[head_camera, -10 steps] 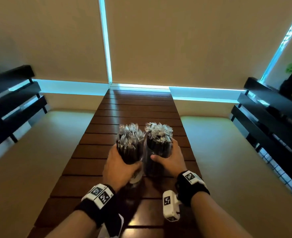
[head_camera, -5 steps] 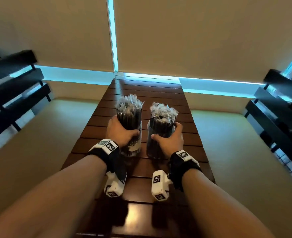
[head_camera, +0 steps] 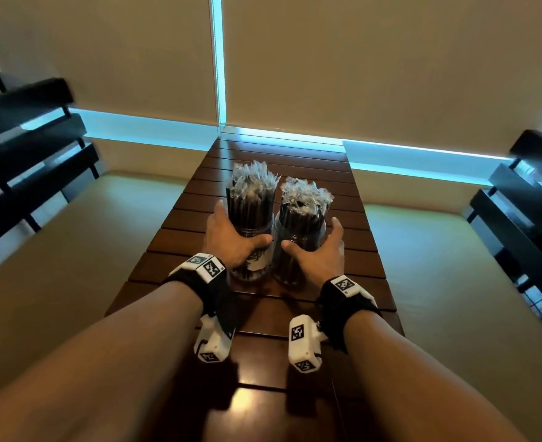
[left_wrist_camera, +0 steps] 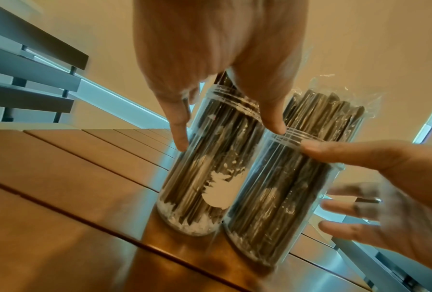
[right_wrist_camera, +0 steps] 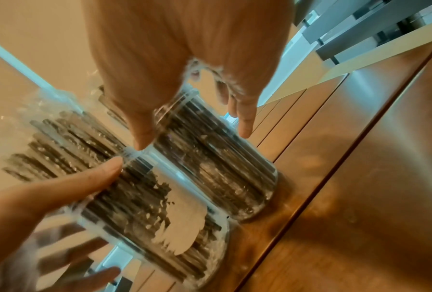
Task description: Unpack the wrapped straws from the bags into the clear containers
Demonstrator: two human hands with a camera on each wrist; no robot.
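Two clear containers stand side by side on the dark slatted wooden table [head_camera: 352, 269], both packed with black straws in clear wrappers. The left container [head_camera: 258, 267] carries a white label, and its straws [head_camera: 252, 199] stick up higher than those of the right container [head_camera: 295, 269]. My left hand [head_camera: 242, 226] lies around the left container [left_wrist_camera: 205, 177] with straight fingers along its side and the thumb at the rim. My right hand [head_camera: 311, 234] has its thumb on the right container [right_wrist_camera: 222, 168], with its fingers spread and lifting off. No bags are in view.
Beige bench cushions [head_camera: 454, 282] run along both sides of the narrow table. Black slatted backrests [head_camera: 30, 148] stand at far left and far right. Closed beige blinds hang behind the table's far end. Bare tabletop lies between the containers and me.
Both containers have moved away from me and now stand on the table. My hands, which gripped them, have loosened with fingers straightening.
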